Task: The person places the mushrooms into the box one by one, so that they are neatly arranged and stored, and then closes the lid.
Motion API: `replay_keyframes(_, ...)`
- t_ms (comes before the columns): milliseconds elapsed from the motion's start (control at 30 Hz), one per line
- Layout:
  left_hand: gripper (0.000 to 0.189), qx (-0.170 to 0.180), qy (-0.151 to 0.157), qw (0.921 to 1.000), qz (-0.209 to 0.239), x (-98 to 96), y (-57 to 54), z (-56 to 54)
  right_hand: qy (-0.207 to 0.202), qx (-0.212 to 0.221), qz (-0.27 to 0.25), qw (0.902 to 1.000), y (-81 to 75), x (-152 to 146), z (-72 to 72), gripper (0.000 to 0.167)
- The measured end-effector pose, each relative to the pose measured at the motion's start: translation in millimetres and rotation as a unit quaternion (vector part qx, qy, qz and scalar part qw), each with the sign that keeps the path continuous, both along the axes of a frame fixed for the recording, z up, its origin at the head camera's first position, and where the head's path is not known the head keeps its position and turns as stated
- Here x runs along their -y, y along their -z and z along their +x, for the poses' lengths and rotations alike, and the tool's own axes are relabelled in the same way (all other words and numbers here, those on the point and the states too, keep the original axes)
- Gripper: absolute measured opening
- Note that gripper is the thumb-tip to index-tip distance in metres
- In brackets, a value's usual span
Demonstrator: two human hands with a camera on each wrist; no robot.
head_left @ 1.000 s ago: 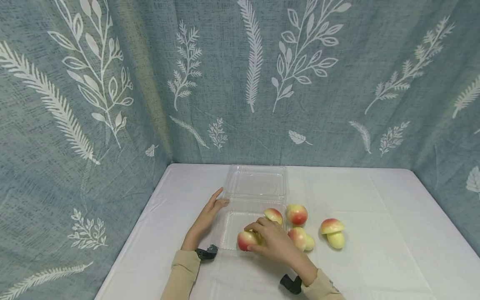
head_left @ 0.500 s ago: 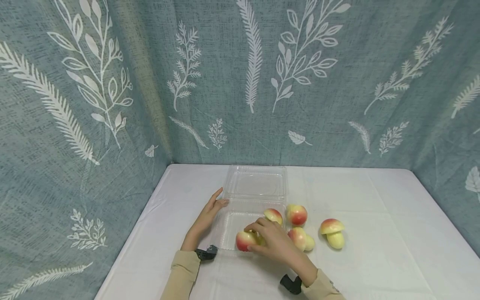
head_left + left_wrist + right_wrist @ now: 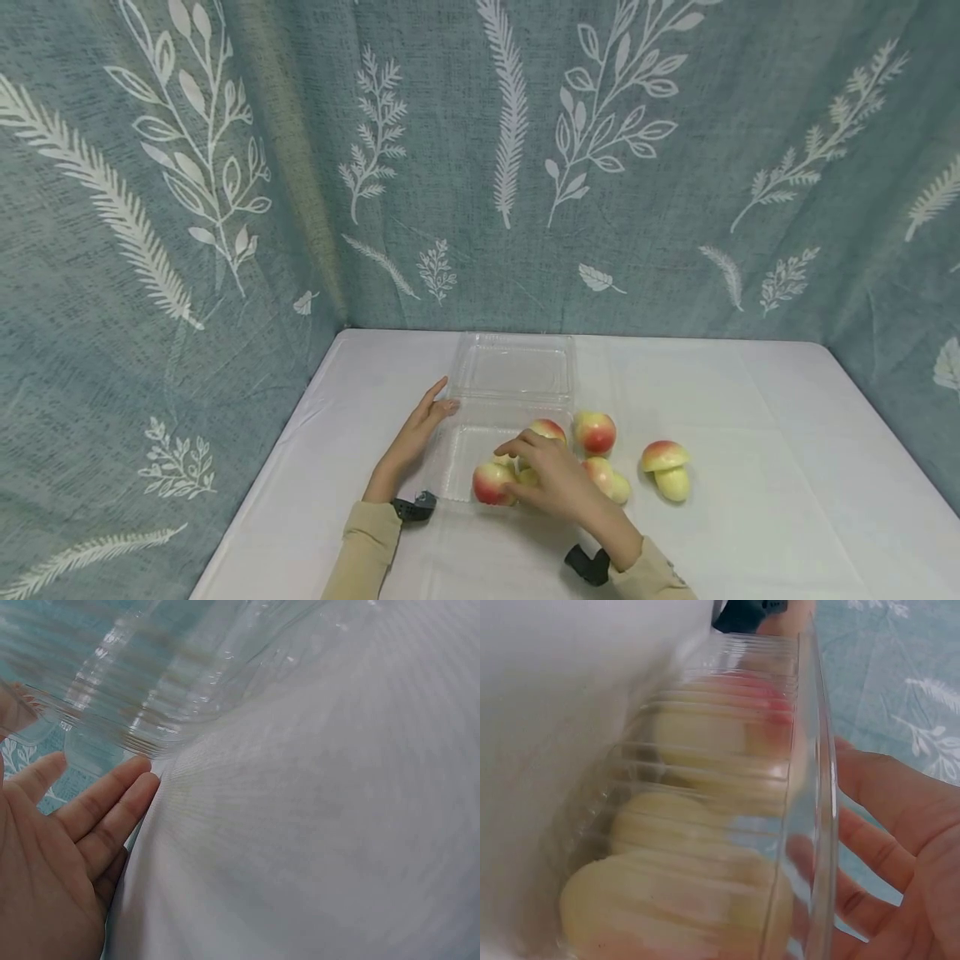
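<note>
A clear plastic clamshell box (image 3: 461, 458) lies with its lid (image 3: 513, 367) folded back. Inside it sit a red-and-yellow toy mushroom (image 3: 492, 483) at the front and another mushroom (image 3: 549, 429) toward the back right. My right hand (image 3: 555, 479) reaches over the box's right side, thumb and fingers spread apart beside the front mushroom. Seen from the right wrist, yellowish mushrooms (image 3: 675, 907) show through the ribbed wall, and the fingers (image 3: 874, 847) are parted. My left hand (image 3: 416, 429) keeps its fingers nearly straight at the box's left edge; fingertips (image 3: 139, 766) touch the rim.
To the right of the box, on the white-covered table (image 3: 750, 525), are a mushroom (image 3: 596, 433), a second mushroom (image 3: 611, 482) partly behind the right hand, and a third mushroom (image 3: 666, 471) farther right. A blue-green leaf-patterned curtain (image 3: 450, 167) encloses the back and sides.
My right hand's thumb and fingers have parted from the front mushroom, and the hand has shifted slightly right. That mushroom stays in the box. The left hand holds its place.
</note>
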State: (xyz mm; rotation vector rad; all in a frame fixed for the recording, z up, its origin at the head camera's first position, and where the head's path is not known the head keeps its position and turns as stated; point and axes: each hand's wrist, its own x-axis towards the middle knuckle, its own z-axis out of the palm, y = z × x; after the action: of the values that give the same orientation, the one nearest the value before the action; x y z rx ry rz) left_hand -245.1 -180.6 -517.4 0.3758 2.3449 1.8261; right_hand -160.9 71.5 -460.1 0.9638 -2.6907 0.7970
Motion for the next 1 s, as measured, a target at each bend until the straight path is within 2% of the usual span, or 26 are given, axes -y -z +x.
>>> replay_keyframes(233,0.054,-0.004,0.001,1.0,0.002,0.2,1.8,-0.6,0.009,0.009,0.003,0.9999,-4.3,-3,1.0,0.036)
replay_keyframes(567,0.054,-0.002,0.003,1.0,0.001,0.5,1.1,-0.2,0.019,-0.016,0.003,0.9997,-11.1,-8,-0.1,0.036)
replay_keyframes(633,0.054,0.001,0.008,0.9999,0.005,0.6,-1.7,0.7,0.015,-0.019,-0.005,0.9997,-12.5,-10,0.0,0.036)
replay_keyframes(867,0.055,0.006,0.027,0.9996,-0.002,-2.3,-27.4,12.7,-0.005,-0.01,-0.039,0.9992,-16.7,-18,0.2,0.037)
replay_keyframes(1000,0.054,0.008,0.028,0.9995,-0.008,-2.2,-30.1,13.6,-0.012,-0.016,-0.047,0.9987,-16.3,-23,-0.7,0.036)
